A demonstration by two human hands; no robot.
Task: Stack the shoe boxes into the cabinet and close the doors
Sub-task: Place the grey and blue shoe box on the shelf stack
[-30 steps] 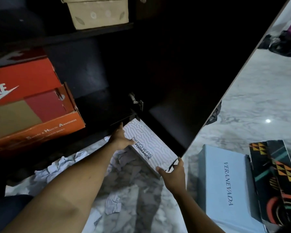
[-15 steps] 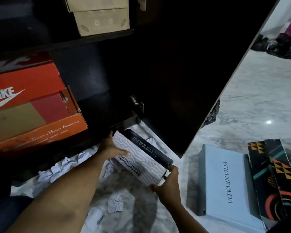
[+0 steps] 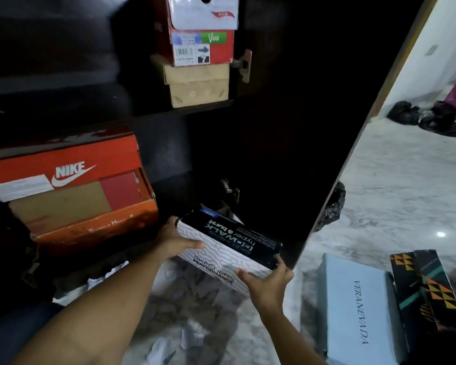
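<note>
Head view, downward, close, facing cabinet [image 3: 274, 127]; dim.

The Skechers box [image 3: 229, 246] is gripped at both ends by the left hand [image 3: 178, 241] and right hand [image 3: 267, 283], tilted before the open cabinet [image 3: 274, 127].

skechers box [image 3: 229, 248] held between both hands at the cabinet's [image 3: 274, 127] open bottom | nike box [image 3: 69, 191] on the shelf to its left | stacked boxes [image 3: 199, 56] on the shelf above | veranevada box [image 3: 358, 309] on the floor to the right, patterned box [image 3: 429, 288] just beside it
</note>
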